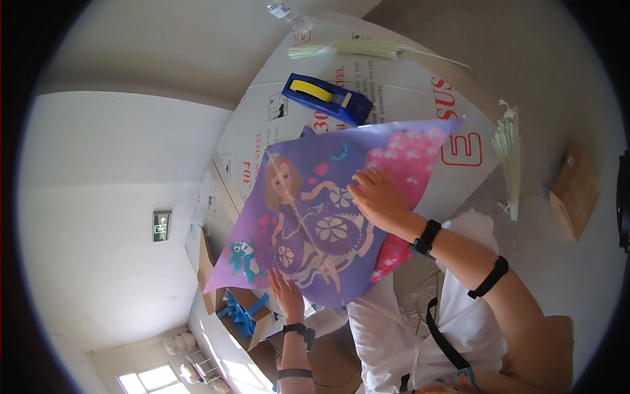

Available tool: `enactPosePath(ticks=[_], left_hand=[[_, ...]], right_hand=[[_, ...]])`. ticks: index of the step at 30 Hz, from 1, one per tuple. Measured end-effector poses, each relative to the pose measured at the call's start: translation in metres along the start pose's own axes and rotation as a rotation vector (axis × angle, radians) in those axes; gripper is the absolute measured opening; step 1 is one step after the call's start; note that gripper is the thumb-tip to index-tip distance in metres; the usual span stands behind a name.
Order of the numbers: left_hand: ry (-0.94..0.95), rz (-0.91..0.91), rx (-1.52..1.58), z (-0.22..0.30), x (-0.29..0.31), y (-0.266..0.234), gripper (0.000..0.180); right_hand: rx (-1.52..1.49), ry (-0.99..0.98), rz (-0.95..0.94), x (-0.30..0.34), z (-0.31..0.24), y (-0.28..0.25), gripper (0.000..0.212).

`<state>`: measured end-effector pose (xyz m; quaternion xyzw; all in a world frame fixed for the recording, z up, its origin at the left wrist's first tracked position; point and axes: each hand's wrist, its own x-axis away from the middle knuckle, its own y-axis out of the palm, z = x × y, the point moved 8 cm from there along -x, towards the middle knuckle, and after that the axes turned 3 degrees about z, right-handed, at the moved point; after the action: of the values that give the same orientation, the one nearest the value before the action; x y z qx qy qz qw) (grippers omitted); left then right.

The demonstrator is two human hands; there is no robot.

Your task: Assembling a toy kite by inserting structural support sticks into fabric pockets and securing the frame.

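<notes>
A diamond-shaped kite (328, 246), purple and pink with a cartoon princess printed on it, lies across the board-topped table in front of me. A thin straight line, like a rod, runs down its middle. Over the right half of the kite is my right hand (382, 201), its fingers loosely bent and nothing visible in them. Whether its fingertips touch the sheet I cannot tell. My left hand (287, 297) rests with outstretched fingers on the near left edge of the kite. Beyond the kite's far edge stands a blue tape dispenser (357, 108) with a yellow roll.
Bundles of pale thin sticks lie at the far edge (354, 48) and at the right (508, 157). A clear plastic bottle (289, 14) is at the far end. An open cardboard box (259, 328) with blue strips stands at the near left, and a brown carton (573, 196) at the right.
</notes>
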<state>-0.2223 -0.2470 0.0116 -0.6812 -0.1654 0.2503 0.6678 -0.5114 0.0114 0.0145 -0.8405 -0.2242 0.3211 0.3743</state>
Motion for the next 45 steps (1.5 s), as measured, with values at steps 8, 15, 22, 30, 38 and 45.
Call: enactPosePath(ticks=[8, 15, 22, 30, 38, 45], left_hand=[[0.146, -0.176, 0.085, 0.149, -0.016, 0.024, 0.056], [0.629, 0.06, 0.465, 0.384, -0.122, -0.055, 0.035], [0.942, 0.13, 0.257, 0.543, -0.21, 0.012, 0.04], [0.883, 0.381, 0.249, 0.598, -0.29, 0.035, 0.024], [0.962, 0.448, 0.381, 0.603, -0.294, 0.021, 0.012], [0.951, 0.405, 0.256, 0.592, -0.302, 0.031, 0.005]], right_hand=[[0.025, -0.128, -0.024, 0.008, -0.027, 0.048, 0.044], [-1.165, 0.181, 0.056, 0.012, -0.019, 0.057, 0.031], [-1.259, 0.282, -0.123, 0.012, -0.028, 0.02, 0.042], [-2.021, 0.588, -0.257, 0.032, -0.032, 0.074, 0.052], [-1.591, 0.494, -0.179, 0.013, -0.016, 0.027, 0.057], [-1.621, 0.502, -0.087, 0.012, -0.018, 0.04, 0.063]])
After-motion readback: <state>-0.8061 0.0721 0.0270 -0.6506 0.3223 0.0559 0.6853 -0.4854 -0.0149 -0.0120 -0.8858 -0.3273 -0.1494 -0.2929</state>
